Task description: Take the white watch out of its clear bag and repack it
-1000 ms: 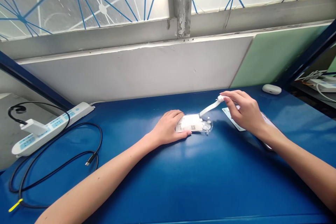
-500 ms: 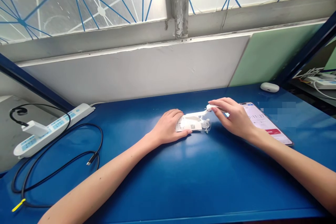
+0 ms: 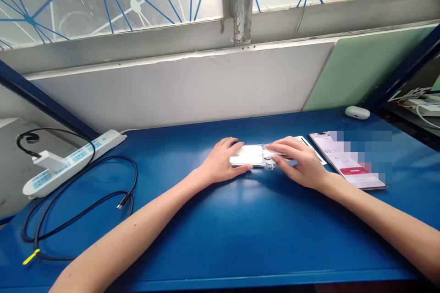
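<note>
My left hand (image 3: 223, 161) rests on the table at the left end of a small white flat pack (image 3: 248, 154), with thumb and fingers curved around its edges. At the pack's right end shows some crumpled clear plastic (image 3: 270, 165). My right hand (image 3: 302, 162) pinches a slim white object (image 3: 272, 152) whose tip meets that end of the pack. Most of this object is hidden under the fingers, so its kind is unclear. Behind the right hand, a white card-like piece (image 3: 318, 155) lies partly covered.
A phone (image 3: 350, 165) with a lit timer screen lies on the blue table (image 3: 220, 238) to the right. Beyond it sits a white earbud case (image 3: 357, 112). On the left are a white power strip (image 3: 77, 160), a plugged-in charger (image 3: 50, 161) and a looped black cable (image 3: 82, 206).
My right hand has come lower and slightly closer to my left hand. The white arm-like piece that stretched between the hands now lies over the pack, covering its printed label.
</note>
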`<state>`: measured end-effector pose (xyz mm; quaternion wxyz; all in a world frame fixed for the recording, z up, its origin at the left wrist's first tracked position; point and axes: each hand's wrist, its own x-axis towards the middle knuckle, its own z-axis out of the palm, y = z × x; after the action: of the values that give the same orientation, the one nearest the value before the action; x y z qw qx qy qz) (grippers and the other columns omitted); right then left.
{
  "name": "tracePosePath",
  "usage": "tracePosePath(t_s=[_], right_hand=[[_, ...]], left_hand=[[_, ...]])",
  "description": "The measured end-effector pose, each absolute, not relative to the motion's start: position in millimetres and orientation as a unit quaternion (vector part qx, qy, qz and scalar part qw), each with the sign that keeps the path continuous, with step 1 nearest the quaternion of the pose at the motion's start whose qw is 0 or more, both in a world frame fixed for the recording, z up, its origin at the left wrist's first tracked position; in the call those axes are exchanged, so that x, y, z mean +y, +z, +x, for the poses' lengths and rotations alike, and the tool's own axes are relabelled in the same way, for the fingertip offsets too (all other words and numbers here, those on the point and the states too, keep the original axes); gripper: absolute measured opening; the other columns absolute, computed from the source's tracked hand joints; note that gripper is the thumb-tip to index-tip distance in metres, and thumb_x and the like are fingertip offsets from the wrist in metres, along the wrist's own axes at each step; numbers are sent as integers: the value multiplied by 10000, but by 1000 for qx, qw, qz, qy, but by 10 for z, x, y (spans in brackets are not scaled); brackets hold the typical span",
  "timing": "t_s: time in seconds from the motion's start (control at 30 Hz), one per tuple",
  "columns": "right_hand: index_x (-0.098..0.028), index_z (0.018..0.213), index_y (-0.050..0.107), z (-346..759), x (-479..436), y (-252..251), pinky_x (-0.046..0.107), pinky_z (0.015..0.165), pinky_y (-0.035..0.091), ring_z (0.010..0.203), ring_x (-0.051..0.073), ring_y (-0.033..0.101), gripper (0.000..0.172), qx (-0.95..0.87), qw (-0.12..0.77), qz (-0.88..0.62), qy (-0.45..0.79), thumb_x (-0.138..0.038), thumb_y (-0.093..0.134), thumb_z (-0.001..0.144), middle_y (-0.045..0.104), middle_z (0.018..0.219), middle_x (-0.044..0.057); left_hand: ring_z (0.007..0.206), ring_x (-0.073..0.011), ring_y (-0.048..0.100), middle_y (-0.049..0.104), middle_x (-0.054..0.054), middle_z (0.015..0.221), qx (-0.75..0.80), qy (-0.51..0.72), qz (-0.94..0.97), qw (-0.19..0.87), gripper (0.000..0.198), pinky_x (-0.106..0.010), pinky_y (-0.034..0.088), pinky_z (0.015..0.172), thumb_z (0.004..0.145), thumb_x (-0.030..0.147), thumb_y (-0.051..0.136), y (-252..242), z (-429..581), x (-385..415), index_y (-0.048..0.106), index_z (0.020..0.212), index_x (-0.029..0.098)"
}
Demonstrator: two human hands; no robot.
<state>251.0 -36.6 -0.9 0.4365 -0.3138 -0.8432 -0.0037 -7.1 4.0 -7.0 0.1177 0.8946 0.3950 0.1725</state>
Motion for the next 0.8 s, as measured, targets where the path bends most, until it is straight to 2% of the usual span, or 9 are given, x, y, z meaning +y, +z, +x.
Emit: tracePosePath(t_s=[0.13, 0.17, 0.23, 0.37, 0.47, 0.57, 0.67, 0.73, 0.8], right_hand=[[-214, 1157, 672, 2566, -336, 7, 366, 699, 561, 829, 233, 677, 282, -836, 445, -320, -29, -167, 634, 882, 734, 962, 95], [-211, 1147, 678, 2576, -330, 17, 361, 690, 563, 824, 231, 680, 275, -834, 447, -322, -32, -164, 636, 879, 737, 956, 95], [-210, 1116, 689, 2583, -317, 50, 352, 669, 564, 791, 223, 687, 254, -833, 449, -322, -39, -156, 648, 871, 749, 931, 90], [-233, 992, 720, 2533, -293, 163, 334, 624, 559, 664, 195, 685, 174, -815, 475, -327, -59, -167, 711, 831, 770, 832, 55], [-249, 921, 732, 2440, -276, 303, 328, 629, 563, 668, 197, 695, 122, -784, 508, -356, -12, -245, 756, 801, 768, 822, 46], [-252, 856, 733, 2299, -229, 481, 331, 630, 544, 678, 203, 687, 147, -736, 550, -387, 80, -347, 794, 762, 753, 807, 36], [-222, 785, 725, 2119, -123, 647, 286, 473, 448, 495, 132, 561, 234, -647, 597, -397, 261, -448, 779, 765, 688, 677, 12], [-207, 770, 714, 1998, -31, 722, 269, 426, 385, 438, 93, 452, 341, -576, 617, -355, 402, -547, 719, 792, 651, 664, 4], [-195, 812, 726, 1898, 55, 754, 273, 464, 417, 463, 96, 456, 421, -531, 595, -328, 507, -612, 671, 804, 631, 672, 6]], left_hand=[[1402, -401, 343, 379, -238, 1506, 368, 217, 892, 148, 1108, -560, 326, 1129, 661, 704, 748, 20, -109, 69, 317, 1499, 122], [1409, -400, 332, 367, -242, 1512, 356, 238, 892, 145, 1129, -555, 319, 1137, 640, 698, 768, 55, -108, 64, 315, 1500, 123], [1407, -383, 347, 398, -232, 1493, 332, 279, 892, 129, 990, -535, 317, 1145, 692, 627, 773, 127, -77, 30, 392, 1457, 128], [1383, -345, 401, 589, -186, 1324, 278, 326, 899, 97, 602, -504, 318, 1149, 817, 432, 723, 236, 71, -99, 553, 1306, 124], [1369, -319, 439, 663, -141, 1232, 248, 312, 904, 152, 401, -475, 320, 1147, 881, 324, 654, 293, 154, -182, 595, 1236, 146], [1147, -266, 623, 708, -101, 1123, 270, 332, 872, 236, 223, -416, 428, 1036, 953, 293, 556, 367, 181, -239, 637, 1122, 172], [858, -192, 681, 723, -66, 952, 305, 351, 802, 374, 194, -308, 512, 796, 981, 306, 513, 462, 213, -290, 648, 1004, 168], [843, -187, 686, 722, -67, 889, 286, 376, 734, 489, 210, -310, 515, 815, 978, 323, 525, 520, 249, -320, 644, 969, 151], [780, -184, 698, 704, -55, 799, 259, 380, 656, 598, 250, -324, 531, 801, 979, 369, 529, 560, 282, -336, 631, 952, 142]])
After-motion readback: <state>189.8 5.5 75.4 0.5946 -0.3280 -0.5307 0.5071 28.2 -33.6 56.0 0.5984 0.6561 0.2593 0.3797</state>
